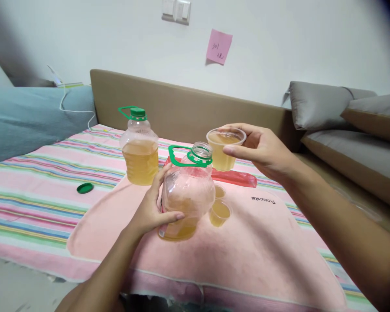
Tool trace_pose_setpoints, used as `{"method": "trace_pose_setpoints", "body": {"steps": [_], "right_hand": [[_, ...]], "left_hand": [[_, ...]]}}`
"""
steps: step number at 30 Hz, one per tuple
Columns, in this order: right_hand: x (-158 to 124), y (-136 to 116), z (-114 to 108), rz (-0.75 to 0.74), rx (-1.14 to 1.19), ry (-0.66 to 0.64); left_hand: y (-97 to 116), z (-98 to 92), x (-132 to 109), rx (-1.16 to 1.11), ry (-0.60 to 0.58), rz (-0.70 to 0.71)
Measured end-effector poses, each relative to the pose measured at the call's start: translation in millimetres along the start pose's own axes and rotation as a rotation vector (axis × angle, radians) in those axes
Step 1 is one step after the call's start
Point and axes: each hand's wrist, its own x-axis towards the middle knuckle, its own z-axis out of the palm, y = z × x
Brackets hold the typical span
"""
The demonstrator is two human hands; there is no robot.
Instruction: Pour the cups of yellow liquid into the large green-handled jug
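Note:
My left hand (159,203) is wrapped round the side of an uncapped clear plastic bottle (190,190) with a green carrying ring (182,157) at its neck. Yellowish liquid fills its lower part. In my right hand (260,147) is a clear plastic cup (223,151) of the same-coloured liquid, gripped near the rim and raised beside the bottle's mouth. Two more plastic cups (220,213) of liquid stand behind the bottle to the right, one partly hidden. A second bottle (139,156), capped in green, stands upright at the back left.
A green cap (85,188) lies on the striped sheet (35,195) at left. A red plastic wrapper (237,178) lies behind the cups. Everything stands on a pink mat (263,242). Grey cushions (360,138) are stacked at right, and a brown board (182,108) runs along the wall.

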Motion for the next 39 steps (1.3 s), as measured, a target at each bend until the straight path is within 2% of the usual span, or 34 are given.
{"method": "trace_pose_setpoints", "body": {"steps": [22, 39], "right_hand": [[9.8, -32.0, -11.6, 0.047, -0.269, -0.119], [13.1, -47.8, -11.0, -0.013, -0.467, -0.155]], "left_hand": [[-0.6, 0.2, -0.1, 0.006, -0.003, 0.005], [-0.8, 0.6, -0.5, 0.018, 0.004, 0.000]]}}
